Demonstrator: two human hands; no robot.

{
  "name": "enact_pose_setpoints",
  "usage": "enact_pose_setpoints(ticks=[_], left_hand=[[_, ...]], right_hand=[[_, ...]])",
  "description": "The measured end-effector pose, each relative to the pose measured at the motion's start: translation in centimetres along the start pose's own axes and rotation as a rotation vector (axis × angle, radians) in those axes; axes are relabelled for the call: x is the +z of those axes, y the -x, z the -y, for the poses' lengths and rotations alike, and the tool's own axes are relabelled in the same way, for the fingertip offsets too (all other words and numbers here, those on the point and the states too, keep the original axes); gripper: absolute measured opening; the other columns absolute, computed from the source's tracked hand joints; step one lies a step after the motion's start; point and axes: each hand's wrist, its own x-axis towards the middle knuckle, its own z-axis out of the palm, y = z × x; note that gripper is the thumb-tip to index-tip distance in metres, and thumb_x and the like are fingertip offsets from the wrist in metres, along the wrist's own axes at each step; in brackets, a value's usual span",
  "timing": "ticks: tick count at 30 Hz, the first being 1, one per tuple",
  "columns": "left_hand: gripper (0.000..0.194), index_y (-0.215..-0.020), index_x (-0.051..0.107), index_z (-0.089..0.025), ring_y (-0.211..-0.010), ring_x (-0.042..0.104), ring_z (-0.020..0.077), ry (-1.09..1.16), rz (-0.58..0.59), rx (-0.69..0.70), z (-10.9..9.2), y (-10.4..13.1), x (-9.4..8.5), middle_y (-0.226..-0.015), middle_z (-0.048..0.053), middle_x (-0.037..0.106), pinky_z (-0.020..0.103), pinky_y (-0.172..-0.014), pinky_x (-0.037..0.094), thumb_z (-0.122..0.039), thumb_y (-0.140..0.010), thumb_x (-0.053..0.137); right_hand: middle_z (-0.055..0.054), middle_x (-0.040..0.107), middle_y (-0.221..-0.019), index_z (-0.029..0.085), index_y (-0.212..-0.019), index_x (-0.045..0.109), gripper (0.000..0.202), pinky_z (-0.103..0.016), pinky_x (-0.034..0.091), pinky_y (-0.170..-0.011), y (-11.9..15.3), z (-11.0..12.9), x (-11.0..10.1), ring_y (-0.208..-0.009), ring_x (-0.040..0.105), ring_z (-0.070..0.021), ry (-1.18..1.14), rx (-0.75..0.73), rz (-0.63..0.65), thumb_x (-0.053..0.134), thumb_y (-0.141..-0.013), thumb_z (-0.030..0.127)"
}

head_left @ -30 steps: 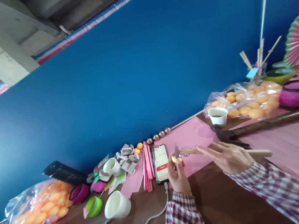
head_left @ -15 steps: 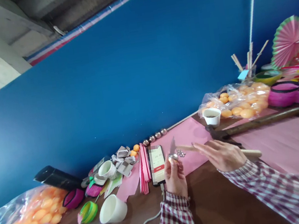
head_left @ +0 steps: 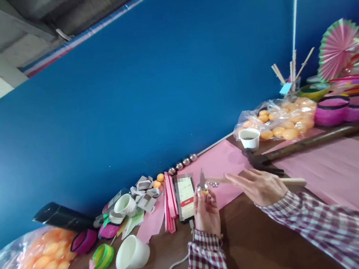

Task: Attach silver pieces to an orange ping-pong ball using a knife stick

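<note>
My left hand (head_left: 206, 211) pinches a small orange ball (head_left: 203, 190) studded with shiny metal pieces, beside the phone. My right hand (head_left: 262, 185) is closed round the wooden handle of a small hammer (head_left: 217, 180), whose pointed metal head touches or hangs just over the ball. Small silver pieces (head_left: 214, 185) lie on the pink paper (head_left: 228, 159) behind the hammer handle. Several studded metallic balls (head_left: 186, 161) stand in a row at the paper's back edge. The phone (head_left: 186, 198) lies left of my left hand.
A larger hammer (head_left: 311, 144) lies across the pink sheets at right. Behind it are a white cup (head_left: 250, 138) and a bag of orange balls (head_left: 292, 118). At left are a tipped white cup (head_left: 132, 252), another bag of balls (head_left: 46, 258) and a cable (head_left: 174, 266).
The whole view has shifted slightly, so the table's things appear further left. The small hammer's head is closer to the ball in my left hand. Both hands keep their grips.
</note>
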Motion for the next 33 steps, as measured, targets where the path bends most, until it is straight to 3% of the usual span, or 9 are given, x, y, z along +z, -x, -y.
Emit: enact_pose_setpoints(ticks=[10, 17, 20, 33], left_hand=[[0.012, -0.079, 0.063, -0.010, -0.071, 0.061, 0.0093, -0.039, -0.033, -0.056, -0.02, 0.19, 0.33, -0.087, 0.011, 0.066, 0.020, -0.070, 0.050, -0.017, -0.079, 0.052], [0.017, -0.072, 0.062, -0.013, -0.068, 0.062, 0.0079, 0.027, -0.158, -0.047, -0.11, 0.29, 0.62, -0.072, 0.003, 0.066, 0.019, -0.072, 0.051, -0.012, -0.081, 0.048], [0.020, -0.072, 0.062, -0.012, -0.067, 0.062, 0.0076, 0.038, -0.144, -0.062, -0.13, 0.30, 0.75, -0.072, 0.004, 0.065, 0.019, -0.071, 0.050, -0.013, -0.083, 0.045], [0.014, -0.074, 0.060, -0.012, -0.068, 0.060, 0.0074, -0.014, -0.108, -0.033, -0.12, 0.16, 0.69, -0.077, 0.006, 0.064, 0.018, -0.070, 0.050, -0.016, -0.081, 0.049]], right_hand=[[0.000, 0.061, -0.068, 0.029, -0.121, 0.049, 0.042, -0.021, 0.036, -0.055, 0.02, 0.05, -0.04, -0.062, 0.053, -0.0105, 0.027, 0.014, 0.024, 0.047, -0.082, 0.016], [-0.001, 0.061, -0.069, 0.027, -0.120, 0.051, 0.037, -0.022, 0.036, -0.057, -0.07, 0.48, -0.16, -0.063, 0.053, -0.0111, 0.010, 0.048, 0.003, 0.045, -0.084, 0.021], [-0.001, 0.061, -0.068, 0.028, -0.121, 0.050, 0.039, -0.022, 0.037, -0.058, -0.02, 0.51, -0.15, -0.063, 0.053, -0.0110, 0.015, 0.020, 0.043, 0.045, -0.083, 0.018], [-0.001, 0.063, -0.069, 0.028, -0.120, 0.050, 0.039, -0.021, 0.037, -0.058, -0.07, 0.50, -0.22, -0.064, 0.054, -0.0111, 0.002, 0.015, 0.013, 0.046, -0.083, 0.018]])
